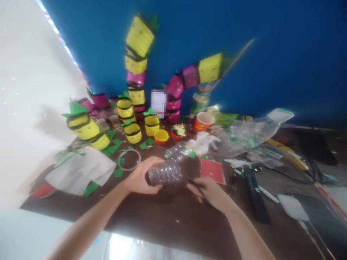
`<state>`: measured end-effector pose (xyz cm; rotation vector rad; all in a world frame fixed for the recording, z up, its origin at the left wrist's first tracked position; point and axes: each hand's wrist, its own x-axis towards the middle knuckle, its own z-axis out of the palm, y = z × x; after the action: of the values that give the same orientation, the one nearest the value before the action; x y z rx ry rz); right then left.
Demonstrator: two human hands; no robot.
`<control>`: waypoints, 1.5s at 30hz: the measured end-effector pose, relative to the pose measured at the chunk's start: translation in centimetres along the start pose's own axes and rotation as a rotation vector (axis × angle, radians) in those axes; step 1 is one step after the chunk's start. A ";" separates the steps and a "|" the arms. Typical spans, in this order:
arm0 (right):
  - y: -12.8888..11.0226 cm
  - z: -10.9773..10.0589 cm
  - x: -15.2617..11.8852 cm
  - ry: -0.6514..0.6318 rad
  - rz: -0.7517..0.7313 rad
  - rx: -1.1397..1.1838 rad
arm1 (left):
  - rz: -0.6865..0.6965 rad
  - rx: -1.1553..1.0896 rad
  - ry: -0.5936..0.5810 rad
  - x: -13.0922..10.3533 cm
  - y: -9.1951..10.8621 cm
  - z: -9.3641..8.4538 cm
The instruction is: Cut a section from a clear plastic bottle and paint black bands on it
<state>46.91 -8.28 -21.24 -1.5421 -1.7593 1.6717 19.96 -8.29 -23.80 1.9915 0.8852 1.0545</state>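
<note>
My left hand (146, 177) is wrapped round a clear ribbed plastic bottle piece (169, 172), which lies on its side above the brown table. My right hand (208, 191) is closed on a thin dark tool (197, 185), close to the right end of the bottle piece; blur hides its exact kind. Just behind, another clear plastic piece (177, 151) rests on the table. A clear plastic ring (129, 160) lies left of my left hand, among green paper scraps (118, 172). To the right is a red square card (212, 171).
Yellow cups with painted faces (132, 133) and stacked purple cups (173, 104) stand along the blue wall. White paper (81, 169) lies left. A red paper cup (204, 122), a large clear bottle (260, 128), a dark bar-shaped object (256, 195) and a glue gun (292, 207) are right.
</note>
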 end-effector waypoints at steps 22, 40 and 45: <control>-0.5 0.4 0.2 0.012 -0.048 0.029 | -0.229 -0.476 -0.135 0.0 -0.2 -0.9; -0.2 0.4 -0.9 -0.142 -0.089 0.286 | -0.458 -1.033 -0.041 -0.2 -2.3 -0.7; 0.0 0.4 -0.7 -0.157 -0.088 0.296 | -0.442 -1.007 -0.050 0.0 -2.0 -0.7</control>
<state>46.84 -9.07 -21.01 -1.2177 -1.5382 1.9492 18.88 -7.11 -25.13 0.9249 0.5440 0.9111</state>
